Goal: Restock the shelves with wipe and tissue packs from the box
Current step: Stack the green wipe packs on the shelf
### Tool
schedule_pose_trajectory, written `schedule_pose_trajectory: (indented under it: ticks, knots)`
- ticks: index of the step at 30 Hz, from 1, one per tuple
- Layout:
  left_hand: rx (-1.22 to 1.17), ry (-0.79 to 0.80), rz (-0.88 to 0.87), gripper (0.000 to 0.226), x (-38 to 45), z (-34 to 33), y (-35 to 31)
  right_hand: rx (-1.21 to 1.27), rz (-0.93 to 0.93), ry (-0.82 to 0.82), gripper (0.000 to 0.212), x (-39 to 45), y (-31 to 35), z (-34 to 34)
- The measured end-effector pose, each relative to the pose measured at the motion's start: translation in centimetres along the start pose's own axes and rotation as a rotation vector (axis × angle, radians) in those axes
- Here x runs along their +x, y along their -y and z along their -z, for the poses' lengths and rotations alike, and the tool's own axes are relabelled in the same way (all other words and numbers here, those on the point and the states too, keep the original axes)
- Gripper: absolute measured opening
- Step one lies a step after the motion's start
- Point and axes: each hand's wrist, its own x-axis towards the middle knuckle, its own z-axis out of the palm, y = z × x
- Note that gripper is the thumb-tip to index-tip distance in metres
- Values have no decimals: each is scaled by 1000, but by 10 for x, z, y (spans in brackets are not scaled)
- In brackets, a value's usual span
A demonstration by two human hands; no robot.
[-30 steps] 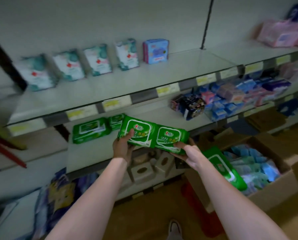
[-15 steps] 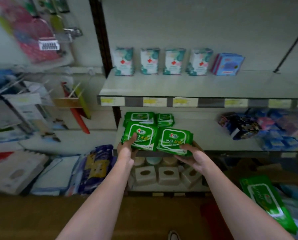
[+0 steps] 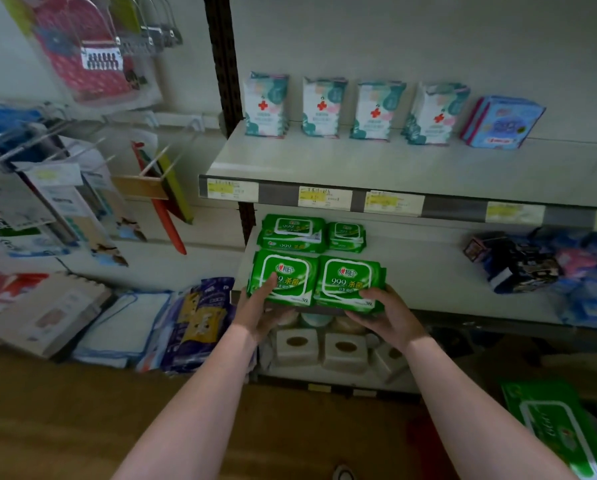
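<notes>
Two green wipe packs lie side by side at the front edge of the middle shelf (image 3: 428,289). My left hand (image 3: 259,313) grips the left green wipe pack (image 3: 283,271), thumb on its top. My right hand (image 3: 387,313) grips the right green wipe pack (image 3: 350,278) from below and the front. Behind them on the same shelf sit stacked green wipe packs (image 3: 293,233) and a smaller green stack (image 3: 346,236). At the bottom right, another large green wipe pack (image 3: 549,427) shows; the box under it is mostly out of frame.
The top shelf (image 3: 376,164) carries white-and-teal packs (image 3: 265,105) and a blue pack (image 3: 501,123). Dark and blue packs (image 3: 518,265) crowd the middle shelf's right. Tissue boxes (image 3: 324,348) sit on the bottom shelf. Hanging goods (image 3: 82,50) and stacked items (image 3: 117,327) fill the left.
The view has swung left from the box to the shelf. Both hands have carried the two green packs forward and down onto the middle shelf's front edge.
</notes>
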Motion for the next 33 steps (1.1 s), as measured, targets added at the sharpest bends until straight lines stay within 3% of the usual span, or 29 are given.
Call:
schedule_pose_trajectory:
  ticks: [4,7,10,12,16,19,24,25,27,30,33]
  knots:
    - [-52,-46,-51,67,26,-9,19,33,1,-22,45,28,-2,20]
    - [-86,-187,-100,72,55,-17,30,90,29,-60,22,48,1,38]
    - [-38,-251,-129,61,82,-25,42,132,36,-39,12,66,6,50]
    - [42,-224,-112,48,98,-38,55,79,45,-9,11,82,8,52]
    - [100,-137,-121,32,129,-63,84,-94,106,-36,30,118,2,46]
    - [145,-62,-178,33,164,-67,102,-79,131,17,38,148,5,48]
    - [-27,107,-124,44,211,-89,97,-123,201,-1,22,189,37,45]
    - [8,162,-110,51,221,-94,90,-117,202,-11,22,198,46,45]
    - [294,209,-123,60,244,-101,76,-112,212,-19,18,216,64,46]
    - [817,114,-189,72,277,-110,65,-184,250,-47,19,245,84,53]
    - [1012,43,-331,80,304,-118,69,-291,269,-20,32,270,90,54]
